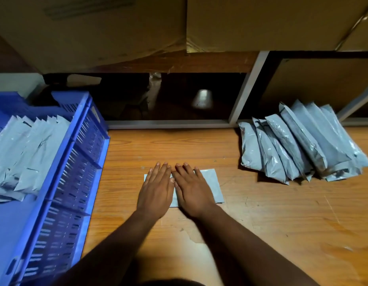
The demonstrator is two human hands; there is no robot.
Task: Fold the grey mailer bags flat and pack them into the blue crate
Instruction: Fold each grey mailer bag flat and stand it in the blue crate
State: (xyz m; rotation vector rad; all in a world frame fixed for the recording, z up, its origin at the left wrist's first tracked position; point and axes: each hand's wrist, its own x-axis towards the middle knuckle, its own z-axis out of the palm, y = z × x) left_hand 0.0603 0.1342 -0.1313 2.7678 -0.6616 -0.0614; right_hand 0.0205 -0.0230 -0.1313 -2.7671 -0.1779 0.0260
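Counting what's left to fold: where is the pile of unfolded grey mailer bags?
The pile of mailer bags lies at the right rear of the wooden table, leaning against the shelf frame.

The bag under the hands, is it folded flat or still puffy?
Flat: the bag lies thin on the table under both open palms.

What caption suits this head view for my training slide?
Both hands press a grey bag flat beside the blue crate.

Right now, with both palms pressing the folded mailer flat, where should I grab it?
Probably the folded mailer's exposed right edge, from the right: it juts past the right hand. The left hand can hold it down, then carry to the blue crate.
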